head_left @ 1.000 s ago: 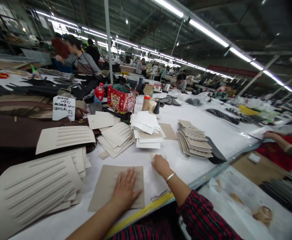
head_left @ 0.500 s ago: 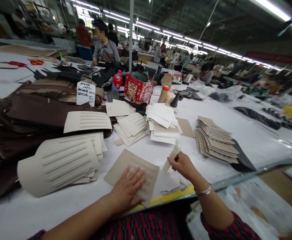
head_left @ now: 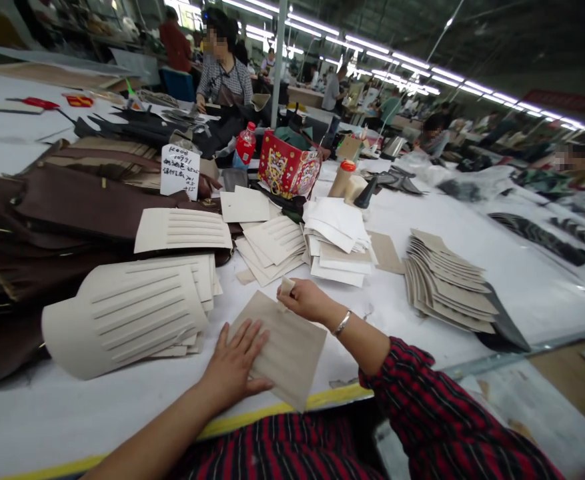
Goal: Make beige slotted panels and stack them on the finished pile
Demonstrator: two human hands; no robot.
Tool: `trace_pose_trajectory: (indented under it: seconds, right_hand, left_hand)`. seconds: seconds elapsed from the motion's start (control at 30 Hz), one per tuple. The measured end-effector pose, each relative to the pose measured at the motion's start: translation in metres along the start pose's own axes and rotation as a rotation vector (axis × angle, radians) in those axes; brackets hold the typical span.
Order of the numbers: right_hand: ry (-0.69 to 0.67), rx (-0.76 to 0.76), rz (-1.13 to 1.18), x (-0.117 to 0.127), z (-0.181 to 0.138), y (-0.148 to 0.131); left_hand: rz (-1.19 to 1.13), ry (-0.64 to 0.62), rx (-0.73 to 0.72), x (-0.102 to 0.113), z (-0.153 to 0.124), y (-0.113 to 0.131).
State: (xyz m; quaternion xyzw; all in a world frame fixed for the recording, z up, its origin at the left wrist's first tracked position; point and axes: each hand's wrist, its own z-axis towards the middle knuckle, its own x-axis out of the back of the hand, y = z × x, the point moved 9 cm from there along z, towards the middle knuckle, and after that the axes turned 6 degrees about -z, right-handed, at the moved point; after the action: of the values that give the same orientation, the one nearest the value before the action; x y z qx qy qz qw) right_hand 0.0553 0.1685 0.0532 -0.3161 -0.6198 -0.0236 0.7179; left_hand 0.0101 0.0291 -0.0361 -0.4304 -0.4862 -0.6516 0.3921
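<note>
A beige square panel [head_left: 292, 360] with faint raised ridges lies on the white table in front of me. My left hand [head_left: 235, 367] rests flat on its left side, fingers spread. At the panel's far edge is my right hand [head_left: 305, 300], closed around a cream-coloured flat strip [head_left: 287, 286]. Only the upper end of the strip shows above the fist; its lower part is hidden, so whether it touches the panel I cannot tell. Left of the panel lies a pile of pale ribbed panels [head_left: 142, 320].
Brown leather bags [head_left: 72, 220] fill the left side. Beyond the panel are white sheets [head_left: 339, 227], a red patterned box [head_left: 287, 163] and a red-capped bottle [head_left: 245, 143]. Fanned beige pieces [head_left: 445, 283] sit at right. A co-worker [head_left: 225, 73] sits across the table.
My right hand has moved left with the cream strip, from beside the panel to its far edge. My left hand has shifted left on the panel. The camera view has tilted slightly.
</note>
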Motion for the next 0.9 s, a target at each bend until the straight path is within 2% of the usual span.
trace_pose_trajectory:
  seconds: [0.1,0.17,0.27,0.33,0.47,0.57,0.7,0.8,0.9]
  right_hand:
    - [-0.033,-0.03,-0.04,0.007,-0.038,0.007]
    - [-0.005,-0.103,-0.033,0.014,-0.071,0.017]
    - [0.113,-0.306,0.024,0.022,-0.115,0.043]
    - [0.189,-0.463,0.07,0.024,-0.134,0.062]
    - [0.288,-0.718,0.131,0.027,-0.143,0.096]
    - [0.292,-0.777,0.15,0.028,-0.136,0.106]
    - [0.298,-0.773,0.083,0.021,-0.143,0.087]
    - [0.318,-0.769,0.095,0.007,-0.173,0.054]
    - [0.237,-0.805,0.267,-0.016,-0.206,0.026]
  left_hand:
    - [0.005,0.001,0.014,-0.003,-0.001,-0.005]
    - [0.004,-0.007,0.012,-0.007,-0.001,-0.005]
    - [0.015,-0.012,0.041,-0.013,0.006,0.005]
    - [0.033,0.0,0.091,-0.014,0.014,0.017]
    - [0.035,-0.009,0.116,-0.01,0.03,0.041]
    - [0.024,-0.058,0.024,-0.008,0.036,0.044]
    - [0.033,-0.061,-0.012,-0.01,0.032,0.035]
    - [0.033,-0.045,0.035,-0.012,0.027,0.033]
    - [0.0,-0.068,0.051,-0.009,0.031,0.028]
